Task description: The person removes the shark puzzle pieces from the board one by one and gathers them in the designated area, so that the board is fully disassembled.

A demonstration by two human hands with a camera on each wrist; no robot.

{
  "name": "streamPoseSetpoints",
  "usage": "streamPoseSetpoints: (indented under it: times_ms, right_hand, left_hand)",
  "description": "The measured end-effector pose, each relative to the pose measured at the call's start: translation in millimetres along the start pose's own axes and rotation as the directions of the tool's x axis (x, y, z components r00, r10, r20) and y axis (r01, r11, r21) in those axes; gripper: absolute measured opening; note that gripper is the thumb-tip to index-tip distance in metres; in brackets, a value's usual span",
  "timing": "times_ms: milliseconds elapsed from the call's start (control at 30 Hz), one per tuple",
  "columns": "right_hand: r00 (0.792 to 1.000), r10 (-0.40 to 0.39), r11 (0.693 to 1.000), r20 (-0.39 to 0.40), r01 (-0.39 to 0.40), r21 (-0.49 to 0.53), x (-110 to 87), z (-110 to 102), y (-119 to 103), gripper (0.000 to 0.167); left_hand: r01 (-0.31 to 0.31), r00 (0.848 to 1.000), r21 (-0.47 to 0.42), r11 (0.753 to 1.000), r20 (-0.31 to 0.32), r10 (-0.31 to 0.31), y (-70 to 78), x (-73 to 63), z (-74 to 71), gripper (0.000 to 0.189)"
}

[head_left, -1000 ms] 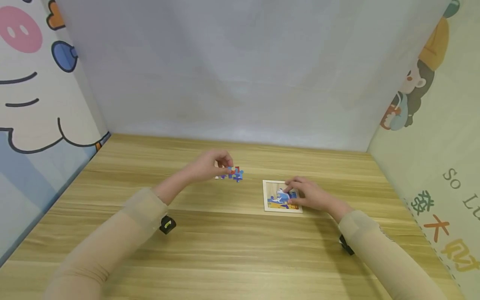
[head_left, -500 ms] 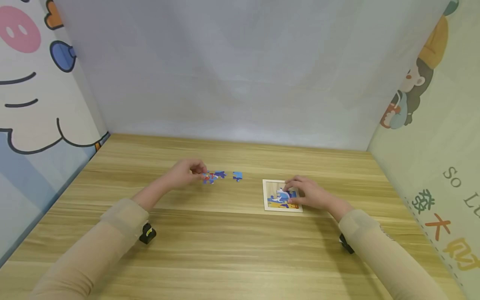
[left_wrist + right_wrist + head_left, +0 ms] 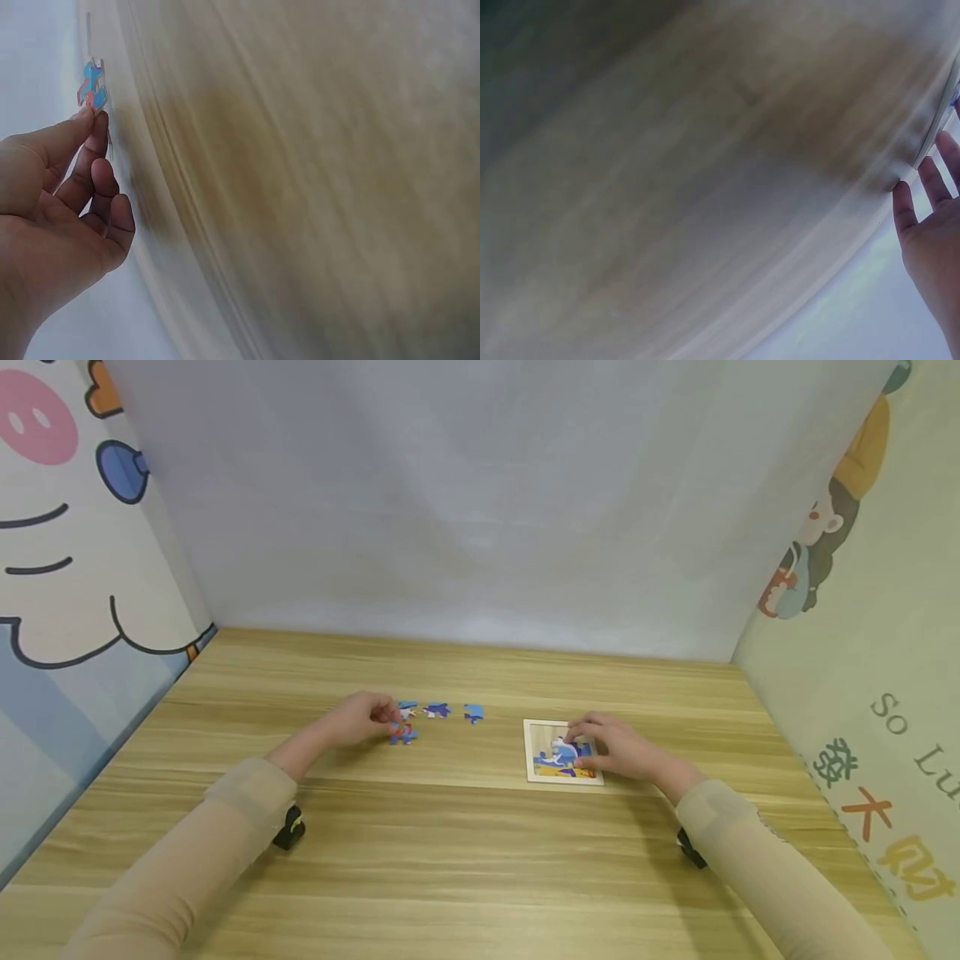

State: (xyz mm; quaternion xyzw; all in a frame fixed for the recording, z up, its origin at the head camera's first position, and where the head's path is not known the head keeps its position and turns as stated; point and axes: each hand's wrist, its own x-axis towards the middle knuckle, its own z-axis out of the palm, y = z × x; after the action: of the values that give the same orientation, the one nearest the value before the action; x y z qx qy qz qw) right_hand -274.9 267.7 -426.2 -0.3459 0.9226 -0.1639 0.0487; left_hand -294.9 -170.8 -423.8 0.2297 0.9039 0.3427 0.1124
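My left hand [image 3: 360, 720] pinches a red and blue jigsaw piece [image 3: 406, 733] between thumb and forefinger, low over the table. The left wrist view shows that piece [image 3: 93, 86] at the fingertips, the other fingers curled in. Just behind it lie a light-blue and white piece [image 3: 407, 707] and a dark-blue and white piece [image 3: 437, 711]; a blue piece [image 3: 473, 712] is farther right. My right hand [image 3: 615, 748] rests on the right side of a small white-rimmed puzzle tray [image 3: 531, 752], thumb and fingers spread. Joined pieces [image 3: 553, 762] fill its lower part; its upper left shows bare wood colour.
The wood-grain table [image 3: 480, 860] reaches back to a pale grey curtain [image 3: 480, 510]. Printed cartoon panels flank it, one on the left [image 3: 67, 552] and one on the right [image 3: 885, 635]. A black wrist camera [image 3: 290, 828] hangs under the left sleeve.
My left hand has moved left and toward me with the red and blue piece, away from the blue piece, uncovering the loose pieces behind. The right hand stays on the tray.
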Motion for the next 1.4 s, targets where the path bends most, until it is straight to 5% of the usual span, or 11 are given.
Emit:
streamPoseSetpoints:
  times_ms: [667,1067,1400]
  right_hand:
    - [1.0,0.018,1.0,0.006,-0.018,0.006,-1.7,0,-3,0.035]
    - [0.998,0.052,0.998,-0.02,-0.051,0.029,-1.5,-1,0,0.036]
    - [0.997,0.069,0.996,-0.023,-0.068,0.052,-2.9,-1,0,0.031]
  left_hand:
    - [0.004,1.0,-0.008,1.0,0.009,-0.004,2.6,7.6,0.0,0.006]
    - [-0.013,1.0,0.019,1.0,-0.027,0.014,57.7,29.5,-8.8,0.011]
    - [-0.148,0.989,0.007,0.989,0.015,0.148,98.3,57.6,10.7,0.017]
